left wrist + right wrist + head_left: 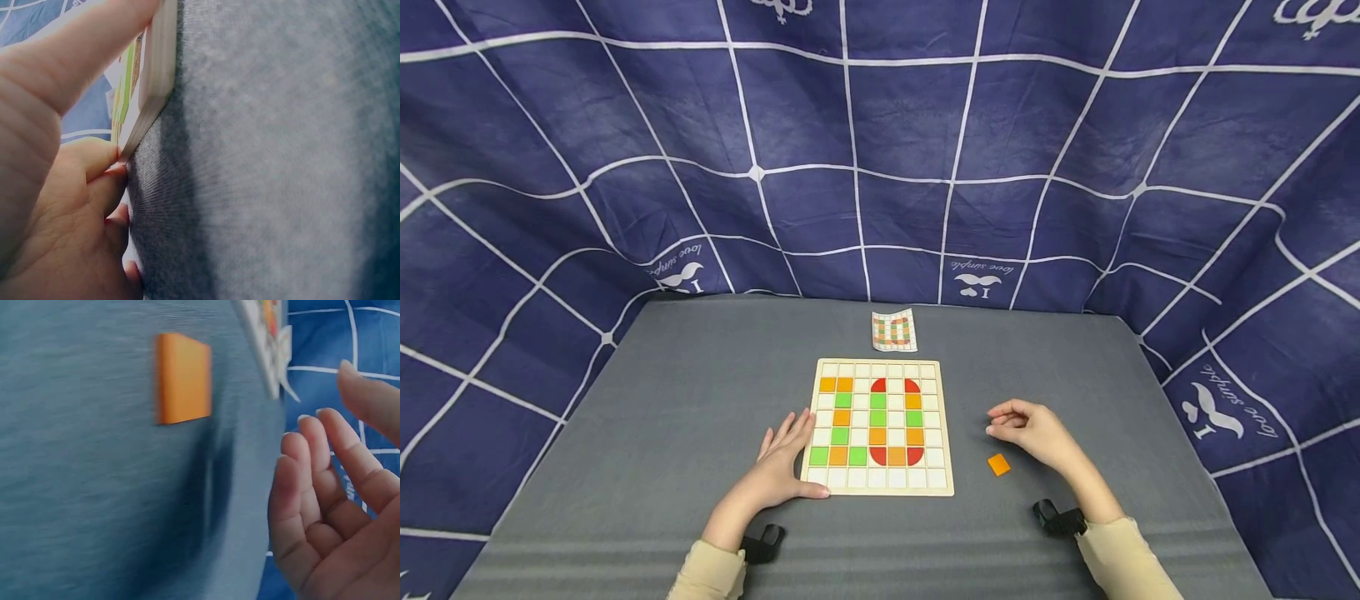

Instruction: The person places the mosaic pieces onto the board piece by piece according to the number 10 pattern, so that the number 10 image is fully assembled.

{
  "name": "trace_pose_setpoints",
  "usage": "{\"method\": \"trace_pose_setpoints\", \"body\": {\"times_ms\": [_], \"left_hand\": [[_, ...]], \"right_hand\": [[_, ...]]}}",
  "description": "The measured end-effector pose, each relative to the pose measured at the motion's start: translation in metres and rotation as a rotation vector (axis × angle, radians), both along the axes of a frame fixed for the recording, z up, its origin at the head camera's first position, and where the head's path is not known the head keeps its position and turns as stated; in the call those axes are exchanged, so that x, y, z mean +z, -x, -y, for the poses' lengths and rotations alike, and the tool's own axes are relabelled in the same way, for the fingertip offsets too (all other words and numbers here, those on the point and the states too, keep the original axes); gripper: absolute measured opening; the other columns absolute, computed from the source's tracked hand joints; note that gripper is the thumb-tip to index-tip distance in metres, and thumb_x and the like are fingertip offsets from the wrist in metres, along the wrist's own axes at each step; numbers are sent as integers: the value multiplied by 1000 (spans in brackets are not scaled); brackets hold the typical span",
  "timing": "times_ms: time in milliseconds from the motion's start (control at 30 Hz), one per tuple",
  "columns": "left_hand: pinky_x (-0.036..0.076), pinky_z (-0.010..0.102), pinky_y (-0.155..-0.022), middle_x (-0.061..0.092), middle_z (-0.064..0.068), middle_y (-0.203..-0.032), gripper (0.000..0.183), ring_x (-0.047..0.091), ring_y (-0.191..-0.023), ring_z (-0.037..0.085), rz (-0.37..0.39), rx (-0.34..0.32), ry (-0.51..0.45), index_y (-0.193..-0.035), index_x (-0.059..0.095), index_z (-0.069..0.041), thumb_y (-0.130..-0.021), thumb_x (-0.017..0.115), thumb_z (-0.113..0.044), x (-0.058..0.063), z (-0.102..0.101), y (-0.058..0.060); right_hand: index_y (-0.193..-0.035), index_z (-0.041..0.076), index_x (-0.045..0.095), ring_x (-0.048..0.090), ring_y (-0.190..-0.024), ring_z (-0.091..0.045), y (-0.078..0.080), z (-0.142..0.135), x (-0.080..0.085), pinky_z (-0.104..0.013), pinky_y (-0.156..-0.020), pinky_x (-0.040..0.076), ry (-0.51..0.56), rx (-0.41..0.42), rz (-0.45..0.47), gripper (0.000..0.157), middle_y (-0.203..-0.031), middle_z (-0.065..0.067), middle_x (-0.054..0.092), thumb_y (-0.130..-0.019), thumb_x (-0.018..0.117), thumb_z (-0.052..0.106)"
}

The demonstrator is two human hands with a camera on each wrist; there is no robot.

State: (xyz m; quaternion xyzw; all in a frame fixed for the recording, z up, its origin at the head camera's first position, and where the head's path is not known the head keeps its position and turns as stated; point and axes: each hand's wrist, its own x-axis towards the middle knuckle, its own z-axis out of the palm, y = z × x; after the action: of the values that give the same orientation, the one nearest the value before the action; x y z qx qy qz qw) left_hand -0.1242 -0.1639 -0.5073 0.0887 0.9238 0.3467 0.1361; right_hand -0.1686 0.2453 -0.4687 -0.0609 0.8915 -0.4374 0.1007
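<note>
A light wooden board with a grid of white squares lies flat on the table, with green, orange and red tiles forming a pattern in it. My left hand rests at the board's left edge, fingers spread, thumb at the near left corner. In the left wrist view the left thumb touches the board's edge. My right hand hovers to the right of the board, fingers loosely bent, with nothing between them. Just below it lies a single orange square tile, which the right wrist view also shows apart from the fingers.
Behind the board lies a small printed card with a coloured grid pattern. Grey cloth covers the table. A dark blue curtain with white lines hangs at the back and both sides. Each wrist carries a black camera.
</note>
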Motion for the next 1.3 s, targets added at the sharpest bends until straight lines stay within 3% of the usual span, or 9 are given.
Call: {"method": "trace_pose_setpoints", "body": {"times_ms": [333,600,900,1100,1300], "left_hand": [[-2,63,-119,18,19,-163,124,8,-152,42,-17,6,-8,-155,23,1,-59,94,-33,2,-1,-2],[0,63,-119,18,18,-163,124,9,-152,41,-22,17,6,-155,23,0,-58,95,-33,-1,0,-1],[1,63,-119,17,17,-164,124,8,-152,41,-23,2,10,-155,22,-1,-60,94,-34,-2,-1,0],[1,63,-119,18,17,-164,125,8,-152,41,-21,8,4,-155,23,0,-59,95,-34,-1,-1,0],[1,62,-120,18,18,-163,125,9,-152,41,-17,16,12,-155,23,0,-58,95,-33,-1,-1,-1]], "right_hand": [[-96,13,72,56,-78,-7,-25,0,-24,-23,-69,47,-197,22,-31,29,-89,3,62,-73,87,21],[-87,13,67,50,-73,-9,-30,11,-23,-23,-65,44,-301,27,-62,28,-81,3,55,-69,89,14],[-82,12,66,53,-58,-9,-28,18,-18,-22,-55,44,-211,-11,41,24,-69,4,60,-71,87,11],[-86,11,75,61,-59,-10,-12,26,-16,-22,-53,46,-105,-20,-26,10,-68,4,67,-79,81,12],[-90,11,78,55,-58,-10,10,48,-10,-22,-52,42,-72,-57,-99,12,-68,4,67,-79,82,13]]}}
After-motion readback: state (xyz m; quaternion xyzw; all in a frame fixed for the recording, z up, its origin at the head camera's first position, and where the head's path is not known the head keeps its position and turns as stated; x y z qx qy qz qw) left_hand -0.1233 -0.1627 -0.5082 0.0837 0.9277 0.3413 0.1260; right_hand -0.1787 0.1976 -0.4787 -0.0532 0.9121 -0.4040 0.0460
